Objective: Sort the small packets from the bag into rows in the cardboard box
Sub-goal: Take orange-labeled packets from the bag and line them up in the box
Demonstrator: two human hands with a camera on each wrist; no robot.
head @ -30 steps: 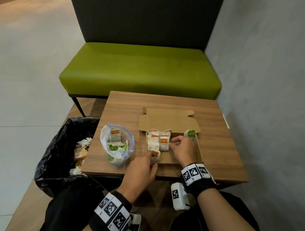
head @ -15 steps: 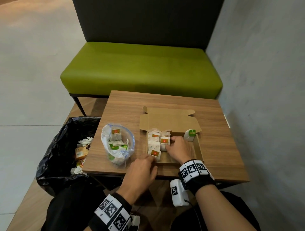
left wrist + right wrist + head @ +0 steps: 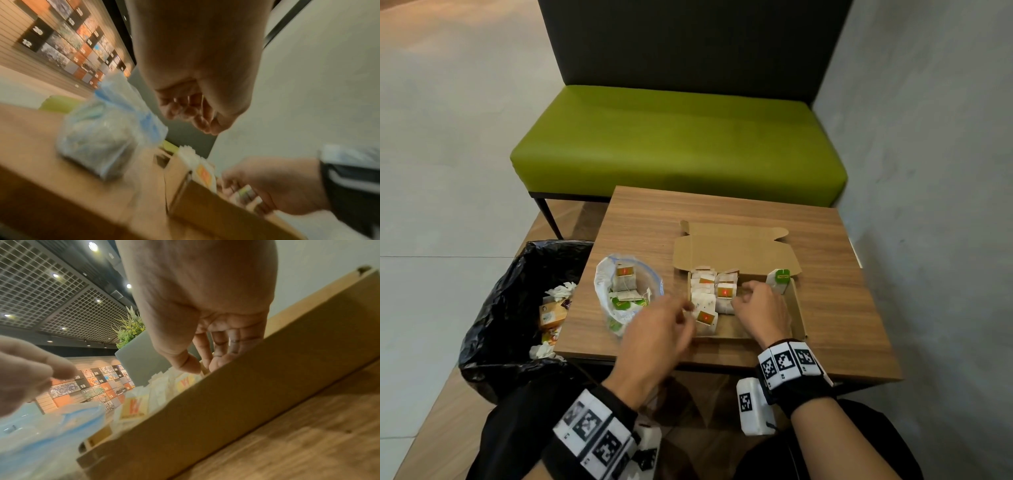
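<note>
Two hands: both low over the table [image 3: 825, 260], working at the box [image 3: 799, 310].
Left hand [image 3: 654, 337]: above the box's left edge, beside the bag [image 3: 604, 274], fingers loosely curled, holding nothing.
Right hand [image 3: 762, 308]: inside the box, thumb and fingers [image 3: 221, 361] down among the packets [image 3: 710, 296]; whether they pinch one, I cannot tell.
Packets: standing in rows at the box's left; one green-tagged packet [image 3: 779, 279] leans in the far right corner.
Bag: open, more packets inside.
Bin [image 3: 517, 291]: left of the table, black liner.
</note>
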